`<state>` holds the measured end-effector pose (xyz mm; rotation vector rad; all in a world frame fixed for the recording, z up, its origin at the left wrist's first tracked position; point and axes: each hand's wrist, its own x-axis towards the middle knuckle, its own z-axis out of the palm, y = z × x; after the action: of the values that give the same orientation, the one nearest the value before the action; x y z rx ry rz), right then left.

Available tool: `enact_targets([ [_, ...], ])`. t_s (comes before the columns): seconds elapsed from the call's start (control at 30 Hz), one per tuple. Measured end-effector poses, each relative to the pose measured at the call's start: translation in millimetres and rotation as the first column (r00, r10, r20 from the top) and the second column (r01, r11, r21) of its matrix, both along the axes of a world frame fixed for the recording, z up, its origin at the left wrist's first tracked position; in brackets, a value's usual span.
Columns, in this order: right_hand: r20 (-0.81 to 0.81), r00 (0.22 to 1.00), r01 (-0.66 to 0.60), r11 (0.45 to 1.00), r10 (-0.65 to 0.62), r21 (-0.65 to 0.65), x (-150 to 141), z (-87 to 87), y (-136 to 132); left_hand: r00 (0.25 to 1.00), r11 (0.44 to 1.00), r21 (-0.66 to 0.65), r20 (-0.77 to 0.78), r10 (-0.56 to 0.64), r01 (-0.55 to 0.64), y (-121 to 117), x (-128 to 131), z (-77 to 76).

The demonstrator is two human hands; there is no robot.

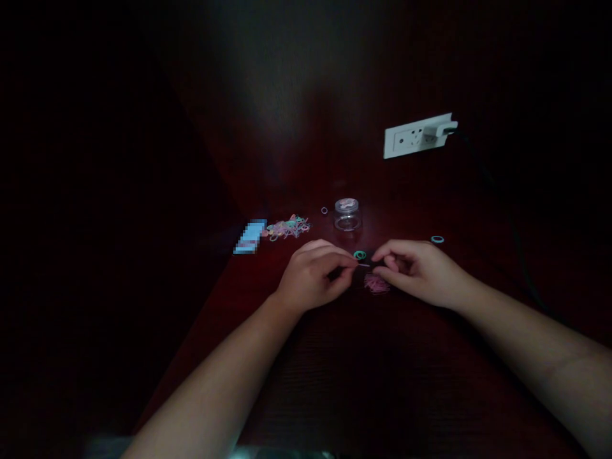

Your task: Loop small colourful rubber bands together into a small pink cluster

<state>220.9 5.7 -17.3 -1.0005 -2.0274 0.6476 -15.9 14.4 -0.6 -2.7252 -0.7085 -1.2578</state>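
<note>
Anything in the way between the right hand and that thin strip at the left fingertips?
Nothing visible stands between the right hand and the thin strip, just a gap. Green rings lie beyond the strip, the pink pile nearer the camera.

The left grip [315, 274] and right grip [423, 269] are bare, with thin fingers [340, 261]. The left arm [215, 370] and right arm [516, 328] are bare too, wider past the wrists [289, 306].

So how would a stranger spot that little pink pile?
On the dark red table, find the person's right hand. By its thumb tip lies the pink pile. Unlike the multicoloured heap farther left and the green rings just beyond, it looks pink throughout.
</note>
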Motion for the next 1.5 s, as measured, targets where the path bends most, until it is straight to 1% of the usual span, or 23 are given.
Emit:
enact_targets([
  [0.13,0.03,0.999,-0.045,0.999,0.044,0.016,-0.7,3.7,-2.3,1.0,1.0,0.0,-0.017,-0.015,0.015,-5.7,6.5,-0.3],
  [0.3,0.065,0.997,-0.051,0.996,0.046,0.071,-0.5,6.1,-3.0,1.0,1.0,-0.021,-0.017,-0.019,0.018,-4.6,5.9,-1.7],
  [0.4,0.058,0.997,-0.057,0.995,0.052,0.077,0.0,6.9,-3.1,0.999,0.999,-0.04,-0.036,-0.011,0.01,-5.9,6.5,-1.1],
  [0.6,0.059,0.996,-0.074,0.995,0.07,0.064,0.8,7.0,-2.6,0.997,0.992,-0.107,-0.045,0.06,-0.065,-10.0,7.1,1.2],
  [0.7,0.063,0.996,-0.066,0.995,0.061,0.079,-0.1,7.6,-2.7,0.995,0.989,-0.129,-0.078,0.06,-0.069,-10.3,7.3,0.2],
  [0.87,0.073,0.995,-0.071,0.993,0.065,0.09,-0.9,8.8,-3.3,0.994,0.991,-0.112,-0.087,0.059,-0.069,-8.2,8.4,-2.9],
  [1.07,0.075,0.995,-0.075,0.993,0.068,0.091,-0.2,8.2,-3.1,0.993,0.991,-0.111,-0.099,0.064,-0.075,-6.8,8.8,-3.2],
  [1.27,0.041,0.998,-0.056,0.998,0.055,0.038,-1.2,5.8,-3.4,0.992,0.991,-0.118,-0.119,0.05,-0.064,-5.9,9.0,-4.8],
  [1.5,0.053,0.996,-0.075,0.992,0.07,0.101,-0.5,6.9,-3.1,0.992,0.992,-0.114,-0.118,0.049,-0.063,-6.4,9.3,-4.2],
])
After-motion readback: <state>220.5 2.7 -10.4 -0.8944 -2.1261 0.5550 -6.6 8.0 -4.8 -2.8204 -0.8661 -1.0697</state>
